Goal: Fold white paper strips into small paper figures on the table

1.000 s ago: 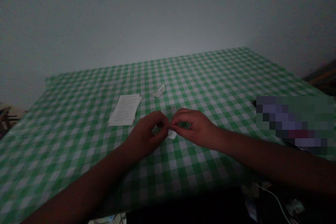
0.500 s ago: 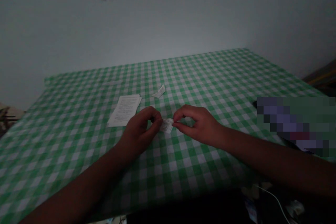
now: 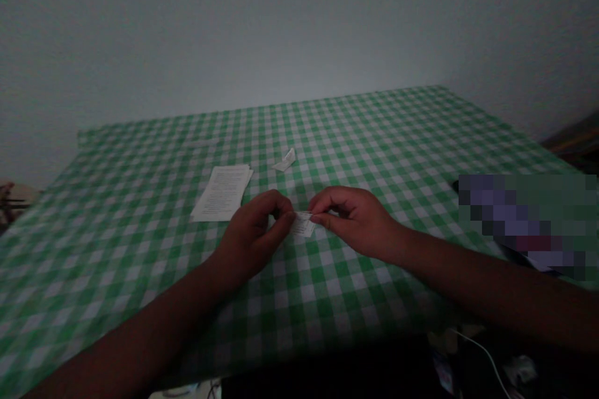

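Note:
A small printed paper slip [image 3: 303,224] is held just above a green-and-white checked tablecloth [image 3: 374,137]. My left hand [image 3: 255,234] pinches its left end with thumb and fingers closed. My right hand [image 3: 355,218] pinches its right end, fingers curled in. The two hands almost touch over the middle of the table. Most of the slip is hidden by my fingertips.
A stack of printed sheets [image 3: 222,192] lies to the left behind my hands. A small folded paper scrap [image 3: 285,162] sits further back. A blurred-out patch [image 3: 524,221] covers the table's right edge. A white cable [image 3: 486,355] hangs below the front edge.
My hands drew a little apart, showing more of the slip, then came close again. The slip has risen from below my fingers to between them.

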Demonstrator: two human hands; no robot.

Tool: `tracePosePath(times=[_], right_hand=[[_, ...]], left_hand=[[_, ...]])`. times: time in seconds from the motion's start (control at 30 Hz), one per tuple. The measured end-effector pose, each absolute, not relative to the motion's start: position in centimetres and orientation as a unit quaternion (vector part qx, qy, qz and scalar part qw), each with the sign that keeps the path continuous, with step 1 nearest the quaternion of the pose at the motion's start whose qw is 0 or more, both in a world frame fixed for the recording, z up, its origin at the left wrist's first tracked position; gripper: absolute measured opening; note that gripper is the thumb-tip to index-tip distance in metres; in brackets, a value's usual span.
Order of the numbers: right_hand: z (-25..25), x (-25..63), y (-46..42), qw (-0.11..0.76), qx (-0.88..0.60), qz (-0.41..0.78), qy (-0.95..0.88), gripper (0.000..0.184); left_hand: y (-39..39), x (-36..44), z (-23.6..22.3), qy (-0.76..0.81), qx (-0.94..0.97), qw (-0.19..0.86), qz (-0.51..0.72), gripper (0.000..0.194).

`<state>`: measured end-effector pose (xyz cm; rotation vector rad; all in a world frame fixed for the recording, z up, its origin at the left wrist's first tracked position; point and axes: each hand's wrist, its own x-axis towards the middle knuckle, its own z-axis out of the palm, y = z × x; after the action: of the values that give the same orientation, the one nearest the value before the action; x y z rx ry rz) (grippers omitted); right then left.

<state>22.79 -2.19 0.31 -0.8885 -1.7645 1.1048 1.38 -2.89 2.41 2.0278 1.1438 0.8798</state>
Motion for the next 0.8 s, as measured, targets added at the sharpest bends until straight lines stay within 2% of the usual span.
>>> tracePosePath(times=[0.2,0.33,0.6,0.8], right_hand=[[-0.1,22.1,-1.9,0.459,-0.364,0.564,-0.582,0.024],[0.0,22.0,-1.7,0.448,-0.37,0.621,-0.526,0.029],[-0.3,22.2,-1.5,0.45,-0.376,0.657,-0.473,0.023],[-0.2,22.7,-0.7,0.468,-0.409,0.588,-0.517,0.014]], left_hand=[[-2.8,1.5,2.1,0.453,0.742,0.355,0.344,0.015],[-2.9,1.7,2.0,0.475,0.718,0.377,0.342,0.016],[-2.8,2.0,1.8,0.5,0.69,0.402,0.335,0.018],[-2.6,1.8,1.9,0.514,0.671,0.398,0.357,0.016]])
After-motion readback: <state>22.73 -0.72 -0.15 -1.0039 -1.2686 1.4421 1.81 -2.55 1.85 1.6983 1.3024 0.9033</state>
